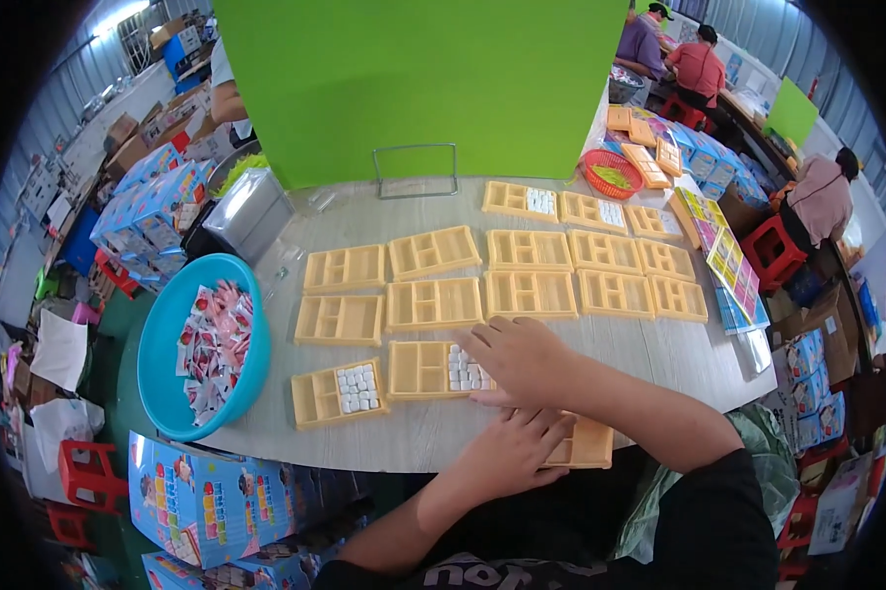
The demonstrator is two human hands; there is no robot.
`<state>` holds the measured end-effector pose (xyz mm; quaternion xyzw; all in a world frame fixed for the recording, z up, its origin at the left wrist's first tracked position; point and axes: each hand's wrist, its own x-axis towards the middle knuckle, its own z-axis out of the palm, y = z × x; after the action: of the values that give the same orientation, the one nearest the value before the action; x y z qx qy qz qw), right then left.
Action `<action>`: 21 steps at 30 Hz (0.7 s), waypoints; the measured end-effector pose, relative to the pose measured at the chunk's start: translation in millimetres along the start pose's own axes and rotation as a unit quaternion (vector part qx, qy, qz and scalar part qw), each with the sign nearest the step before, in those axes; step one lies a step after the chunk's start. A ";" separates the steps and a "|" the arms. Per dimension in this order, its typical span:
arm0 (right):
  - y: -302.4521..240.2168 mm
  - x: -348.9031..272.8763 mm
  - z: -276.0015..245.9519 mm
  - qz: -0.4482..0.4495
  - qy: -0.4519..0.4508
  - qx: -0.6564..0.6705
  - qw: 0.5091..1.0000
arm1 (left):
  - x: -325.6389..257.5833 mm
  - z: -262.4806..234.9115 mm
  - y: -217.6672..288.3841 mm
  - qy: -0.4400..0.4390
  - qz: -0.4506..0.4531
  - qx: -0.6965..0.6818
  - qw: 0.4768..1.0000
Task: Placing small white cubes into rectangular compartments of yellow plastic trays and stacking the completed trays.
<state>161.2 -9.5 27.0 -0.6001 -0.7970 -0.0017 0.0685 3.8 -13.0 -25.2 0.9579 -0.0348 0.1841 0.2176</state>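
Note:
My right hand [522, 362] reaches over a pale yellow compartment tray [404, 372], its fingers and thumb curved around small white cubes [460, 368] at the tray's right compartment. The palm hides part of them. Closer to me, my left hand [507, 450] grips another yellow tray [590, 444] at the table's near edge, its fingers over the left part. Beside these, to the left, lies a tray [315, 398] whose right compartment holds rows of white cubes [357, 387].
Several yellow trays [433, 305] stand in rows farther back; the farthest hold white cubes [540, 202]. A turquoise basin [148, 369] of small packets is at left. A green panel [413, 88] rises behind, a red basket [590, 177] at back right. Printed boxes [207, 506] sit below the table.

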 end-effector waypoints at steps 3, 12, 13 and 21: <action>1.1 3.7 -15.1 -0.001 0.009 -0.019 1.000 | -0.8 -1.7 -2.1 0.000 0.000 -0.019 1.000; 79.1 89.1 -56.8 0.127 -0.002 0.031 0.991 | -2.9 -1.9 -7.2 0.007 0.024 -0.033 0.999; 93.1 100.4 -53.5 0.141 -0.007 0.044 0.989 | -2.9 -0.7 -7.6 0.010 0.025 -0.027 0.999; 190.7 170.6 -19.4 0.144 -0.043 0.104 0.983 | -1.4 3.4 -6.7 -0.005 0.044 -0.005 0.999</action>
<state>299.6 205.4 50.0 -0.6975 -0.7005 0.1164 0.0959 4.6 -8.4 -31.3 0.9553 -0.0791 0.1882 0.2136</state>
